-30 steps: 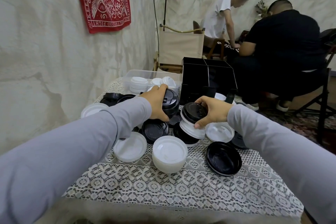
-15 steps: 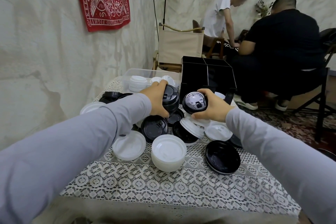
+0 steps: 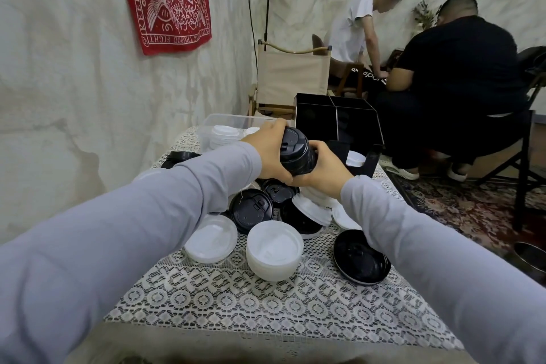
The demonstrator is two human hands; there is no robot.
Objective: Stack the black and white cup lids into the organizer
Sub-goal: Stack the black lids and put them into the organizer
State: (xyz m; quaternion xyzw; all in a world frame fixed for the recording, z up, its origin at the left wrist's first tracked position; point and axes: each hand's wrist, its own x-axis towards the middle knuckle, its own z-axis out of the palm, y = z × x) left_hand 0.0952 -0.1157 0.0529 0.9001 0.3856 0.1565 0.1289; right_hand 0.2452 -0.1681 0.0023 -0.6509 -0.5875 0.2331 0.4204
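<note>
Both hands meet on one stack of black lids point(image 3: 295, 154) held above the table. My left hand point(image 3: 267, 151) grips its left side; my right hand point(image 3: 323, 167) curls round its right end. Right behind them stands the black organizer point(image 3: 319, 121) with divided compartments; a white lid point(image 3: 354, 158) shows in its low front section. Under the hands lies a pile of loose black lids point(image 3: 251, 210) and white lids point(image 3: 314, 210). Nearer me sit a white lid stack point(image 3: 274, 251), a flat white lid point(image 3: 211, 238) and an upturned black lid point(image 3: 360, 257).
A clear plastic bin point(image 3: 218, 122) with white lids stands at the table's far left. The lace tablecloth point(image 3: 266, 310) covers the table. A canvas chair point(image 3: 291, 74) is behind the table, and two persons point(image 3: 452, 74) sit at the right over a patterned rug.
My right hand lifted a black lid off the pile and brought it left against the black stack in my left hand. Both hands now hold the one stack, raised slightly.
</note>
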